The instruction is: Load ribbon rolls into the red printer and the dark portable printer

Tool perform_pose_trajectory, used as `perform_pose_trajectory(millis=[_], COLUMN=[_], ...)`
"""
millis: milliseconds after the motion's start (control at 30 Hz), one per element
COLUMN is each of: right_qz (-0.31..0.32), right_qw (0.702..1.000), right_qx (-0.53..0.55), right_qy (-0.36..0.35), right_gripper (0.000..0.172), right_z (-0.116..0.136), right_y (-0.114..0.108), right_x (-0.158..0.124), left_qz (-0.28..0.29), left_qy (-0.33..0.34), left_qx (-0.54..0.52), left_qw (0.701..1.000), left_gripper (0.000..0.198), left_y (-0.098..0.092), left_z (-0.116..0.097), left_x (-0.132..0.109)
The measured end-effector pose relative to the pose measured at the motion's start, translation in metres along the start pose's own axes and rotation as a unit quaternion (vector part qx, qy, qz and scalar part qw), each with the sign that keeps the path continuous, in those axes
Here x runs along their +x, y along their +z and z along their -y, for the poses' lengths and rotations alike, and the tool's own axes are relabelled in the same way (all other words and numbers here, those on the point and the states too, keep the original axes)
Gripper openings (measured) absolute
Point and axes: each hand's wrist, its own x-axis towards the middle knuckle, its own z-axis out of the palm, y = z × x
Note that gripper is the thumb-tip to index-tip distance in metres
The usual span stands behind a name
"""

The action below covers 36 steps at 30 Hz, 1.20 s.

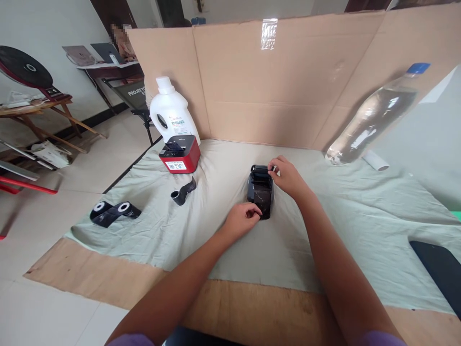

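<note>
A small black device [260, 179], dark film [262, 198] across its front, sits on pale green cloth [212, 259] at the clock's centre. The left hand [240, 220] has bent fingers at its 6 o'clock edge, the right hand [286, 177] at 1 o'clock; whether either pinches anything, I cannot tell. A black ribbon roll [183, 191] lies at 9 o'clock.

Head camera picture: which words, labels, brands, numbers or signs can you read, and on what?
"PROJEEY…": black chair; ending unclear.
"衣物…": white jug; remaining print too small.
Red device: print on white sticker and top too small.
Black device: none legible.
</note>
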Motion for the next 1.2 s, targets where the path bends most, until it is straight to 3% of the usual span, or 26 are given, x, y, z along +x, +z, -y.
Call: perform_pose_trajectory(millis=[300,367,467,567,733,900,1200], right_qz=[0.199,0.192,0.116,0.065,0.148,0.166,0.139], right_qw=[0.977,0.977,0.985,0.984,0.952,0.952,0.952], right_qx=[-0.057,-0.064,-0.08,-0.06,0.138,0.104,0.092], right_qy=[0.049,0.07,0.103,0.156,0.229,0.235,0.256], right_gripper=[0.022,0.023,0.017,0.028,0.05,0.05,0.052], right_z=[0.019,0.025,0.027,0.015,-0.014,-0.022,-0.005], right_y=[-0.014,-0.014,-0.007,0.006,0.02,0.02,0.018], right_x=[-0.007,-0.007,-0.005,-0.002,0.001,0.006,0.002], left_qz=[0.003,0.006,0.008,0.009,0.013,0.018,0.016], left_qy=[0.008,0.008,0.006,0.0,-0.009,-0.005,0.002], left_qx=[0.032,0.04,0.048,0.047,0.053,0.065,0.073], left_qw=[0.999,0.999,0.999,0.999,0.998,0.998,0.997], left_gripper=[0.023,0.022,0.022,0.022,0.023,0.022,0.023], left_y=[-0.002,-0.002,-0.002,-0.002,-0.004,-0.005,-0.005], left_z=[-0.003,-0.004,-0.005,-0.007,-0.011,-0.012,-0.013], left_x=[-0.001,-0.001,0.0,0.0,-0.001,0.0,-0.002])
